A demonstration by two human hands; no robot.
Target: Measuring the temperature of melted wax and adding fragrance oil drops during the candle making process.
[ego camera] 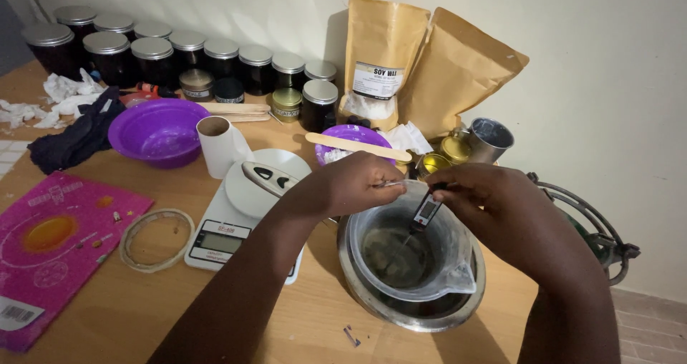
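My right hand point(494, 199) holds a small digital probe thermometer point(425, 213) upright, its tip dipped into the liquid inside a clear plastic pitcher point(458, 264). The pitcher sits inside a steel pot point(372, 292) on the wooden table. My left hand point(354, 183) is closed on the pitcher's rim at its far left side.
A white kitchen scale point(222, 239) with a white plate stands left of the pot, beside a paper roll point(215, 146) and a purple bowl point(159, 131). Dark lidded jars point(154, 56) line the back wall. Two brown paper pouches point(383, 56), a pink booklet point(50, 242), a tape ring point(156, 239).
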